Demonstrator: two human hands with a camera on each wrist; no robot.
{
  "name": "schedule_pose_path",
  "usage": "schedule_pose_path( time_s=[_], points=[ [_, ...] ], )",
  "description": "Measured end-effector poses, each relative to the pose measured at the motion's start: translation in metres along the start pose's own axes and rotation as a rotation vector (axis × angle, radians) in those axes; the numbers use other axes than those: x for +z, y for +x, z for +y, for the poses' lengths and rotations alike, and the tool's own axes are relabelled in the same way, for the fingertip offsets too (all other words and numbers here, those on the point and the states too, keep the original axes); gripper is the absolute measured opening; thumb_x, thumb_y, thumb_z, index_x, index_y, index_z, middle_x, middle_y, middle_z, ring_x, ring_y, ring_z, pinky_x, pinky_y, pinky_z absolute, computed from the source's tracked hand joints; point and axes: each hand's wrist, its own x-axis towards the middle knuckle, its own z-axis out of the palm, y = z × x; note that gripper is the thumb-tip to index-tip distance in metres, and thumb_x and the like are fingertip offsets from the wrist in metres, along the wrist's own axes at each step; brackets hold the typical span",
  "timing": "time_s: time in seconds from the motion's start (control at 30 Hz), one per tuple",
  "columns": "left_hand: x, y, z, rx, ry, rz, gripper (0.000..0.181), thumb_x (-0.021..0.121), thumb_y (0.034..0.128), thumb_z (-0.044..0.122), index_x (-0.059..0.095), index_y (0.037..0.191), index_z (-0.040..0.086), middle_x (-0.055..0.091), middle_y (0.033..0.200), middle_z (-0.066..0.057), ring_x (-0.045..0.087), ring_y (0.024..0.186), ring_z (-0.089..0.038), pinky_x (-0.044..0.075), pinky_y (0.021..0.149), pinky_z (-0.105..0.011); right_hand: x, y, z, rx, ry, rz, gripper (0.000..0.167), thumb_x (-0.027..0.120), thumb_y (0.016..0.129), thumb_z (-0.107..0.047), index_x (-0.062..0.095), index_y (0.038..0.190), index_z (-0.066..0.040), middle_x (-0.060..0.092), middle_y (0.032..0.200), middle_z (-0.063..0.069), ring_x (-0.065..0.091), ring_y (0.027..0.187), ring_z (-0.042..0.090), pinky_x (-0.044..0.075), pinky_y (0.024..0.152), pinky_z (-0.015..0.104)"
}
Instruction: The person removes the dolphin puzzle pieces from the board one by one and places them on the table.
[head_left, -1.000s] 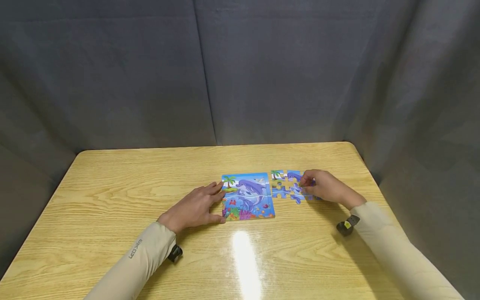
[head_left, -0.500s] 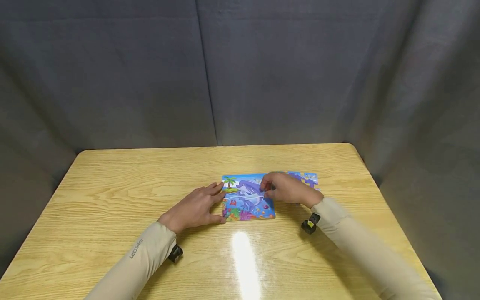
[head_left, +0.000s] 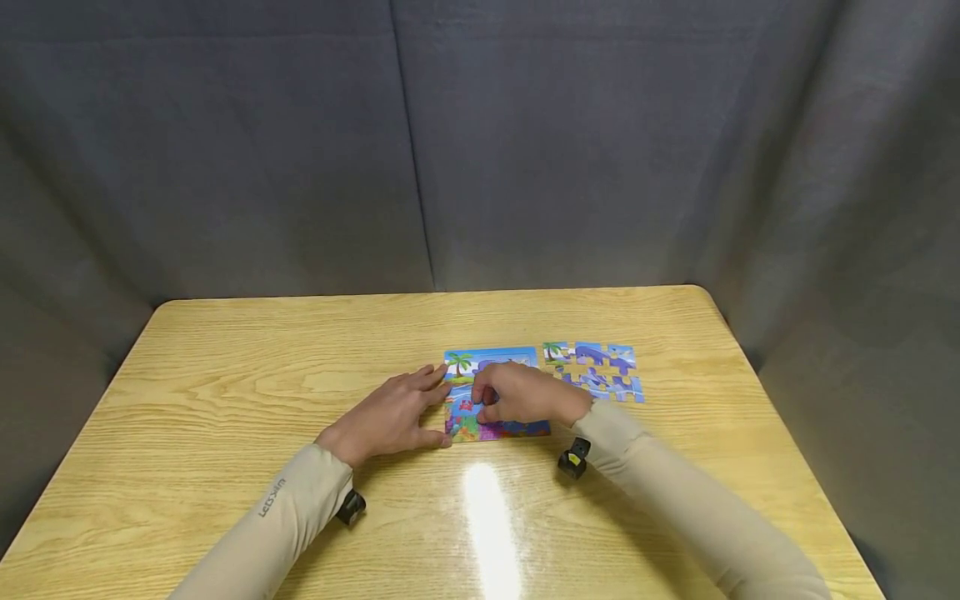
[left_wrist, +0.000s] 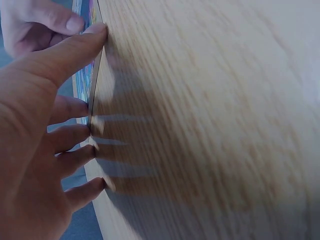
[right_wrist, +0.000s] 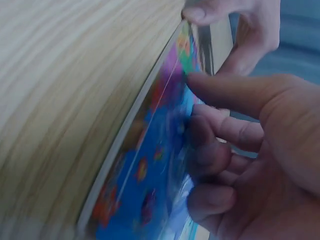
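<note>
A flat dolphin puzzle board (head_left: 467,367) lies on the wooden table, printed with a palm tree, sea and coral. Along its left edge rest the spread fingertips and thumb of my left hand (head_left: 393,417). My right hand (head_left: 528,393) is above the board's middle, thumb and fingers bent toward each other in a pinch. Between them, in the right wrist view, a blurred bluish puzzle piece is mostly hidden by the fingers and hard to tell from the board. Several loose puzzle pieces (head_left: 590,354) lie to the right of the board, partly covered by the right hand.
The light wooden table (head_left: 262,358) extends on all sides of the board, with a bright reflection near its front. Dark grey curtains (head_left: 300,167) hang behind it and at both sides. Each wrist wears a small black device.
My right hand has come left from the loose pieces, across the board's right side, to its middle, fingers pinched throughout. The left hand has stayed at the board's left edge.
</note>
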Motion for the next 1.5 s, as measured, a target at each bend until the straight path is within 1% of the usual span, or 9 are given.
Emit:
schedule_pose_path(
  time_s=[0.13, 0.23, 0.33, 0.63, 0.8, 0.97, 1.13, 1.27, 1.5],
  points=[
    [0.0, 0.0, 0.0, -0.007, -0.007, -0.001, 0.084, 0.074, 0.097, 0.054, 0.049, 0.159, 0.003, 0.03, 0.175, -0.019, 0.035, 0.161, -0.043, 0.037, 0.126, -0.064, 0.002, 0.002, -0.011, 0.055, -0.037, -0.042, 0.028, 0.083, 0.095, -0.026, 0.071, 0.116, -0.013, 0.067, 0.109, -0.001, 0.061, 0.091, 0.013, 0.056, 0.086, 0.034],
    [0.0, -0.001, 0.0, -0.012, -0.012, -0.003, 0.084, 0.075, 0.0968, 0.053, 0.049, 0.159, 0.003, 0.03, 0.175, -0.019, 0.035, 0.161, -0.043, 0.037, 0.126, -0.064, 0.003, 0.002, -0.014, 0.074, -0.08, -0.046, 0.032, 0.085, 0.094, -0.028, 0.07, 0.118, -0.013, 0.067, 0.108, -0.001, 0.06, 0.091, 0.013, 0.055, 0.085, 0.034],
    [0.0, 0.0, 0.0, -0.012, -0.013, -0.004, 0.084, 0.075, 0.0968, 0.053, 0.049, 0.159, 0.003, 0.03, 0.175, -0.019, 0.035, 0.161, -0.043, 0.037, 0.126, -0.064, 0.005, 0.002, -0.015, 0.083, -0.074, -0.045, 0.033, 0.084, 0.094, -0.028, 0.067, 0.118, -0.014, 0.065, 0.105, -0.001, 0.058, 0.088, 0.014, 0.052, 0.082, 0.034],
    [0.001, 0.001, -0.001, -0.012, -0.006, -0.006, 0.084, 0.075, 0.0965, 0.053, 0.049, 0.159, 0.003, 0.031, 0.175, -0.019, 0.035, 0.161, -0.044, 0.036, 0.127, -0.063, 0.009, -0.002, -0.011, 0.028, -0.054, 0.033, 0.032, 0.086, 0.093, -0.026, 0.058, 0.105, -0.014, 0.057, 0.1, 0.001, 0.05, 0.084, 0.015, 0.042, 0.075, 0.031],
    [0.002, 0.001, -0.001, -0.013, -0.001, -0.007, 0.085, 0.075, 0.0964, 0.054, 0.048, 0.159, 0.004, 0.03, 0.175, -0.018, 0.034, 0.161, -0.043, 0.036, 0.127, -0.063, 0.011, -0.004, -0.009, -0.001, 0.02, 0.054, 0.026, 0.08, 0.098, -0.021, 0.058, 0.107, -0.012, 0.059, 0.097, 0.003, 0.05, 0.078, 0.014, 0.041, 0.07, 0.029],
    [0.001, 0.0, 0.0, -0.014, -0.01, -0.004, 0.085, 0.075, 0.0966, 0.054, 0.048, 0.159, 0.003, 0.03, 0.175, -0.018, 0.034, 0.161, -0.043, 0.035, 0.127, -0.064, 0.01, -0.005, -0.007, -0.039, 0.099, 0.069, 0.01, 0.068, 0.105, -0.016, 0.06, 0.11, -0.013, 0.062, 0.103, 0.003, 0.055, 0.078, 0.013, 0.046, 0.071, 0.028],
    [0.0, 0.001, 0.001, -0.016, -0.012, -0.003, 0.085, 0.074, 0.0967, 0.055, 0.048, 0.159, 0.004, 0.03, 0.175, -0.018, 0.034, 0.161, -0.043, 0.035, 0.127, -0.063, 0.004, -0.008, -0.004, -0.077, 0.176, 0.099, 0.006, 0.065, 0.107, -0.015, 0.061, 0.111, -0.014, 0.066, 0.105, 0.003, 0.056, 0.076, 0.012, 0.047, 0.069, 0.027],
    [0.0, 0.001, 0.001, -0.017, -0.015, -0.003, 0.085, 0.075, 0.0959, 0.054, 0.049, 0.159, 0.003, 0.031, 0.175, -0.018, 0.035, 0.161, -0.044, 0.035, 0.127, -0.064, -0.004, -0.016, 0.002, -0.072, 0.218, 0.129, 0.004, 0.065, 0.107, -0.015, 0.061, 0.108, -0.013, 0.066, 0.103, 0.004, 0.055, 0.074, 0.013, 0.046, 0.067, 0.027],
    [0.001, 0.0, 0.001, -0.021, -0.005, -0.004, 0.086, 0.075, 0.096, 0.055, 0.048, 0.159, 0.003, 0.03, 0.175, -0.018, 0.034, 0.161, -0.043, 0.035, 0.128, -0.063, -0.016, -0.038, 0.02, 0.006, 0.256, 0.181, 0.005, 0.065, 0.107, -0.016, 0.061, 0.106, -0.015, 0.065, 0.1, 0.003, 0.054, 0.075, 0.016, 0.043, 0.067, 0.031]
  ],
)
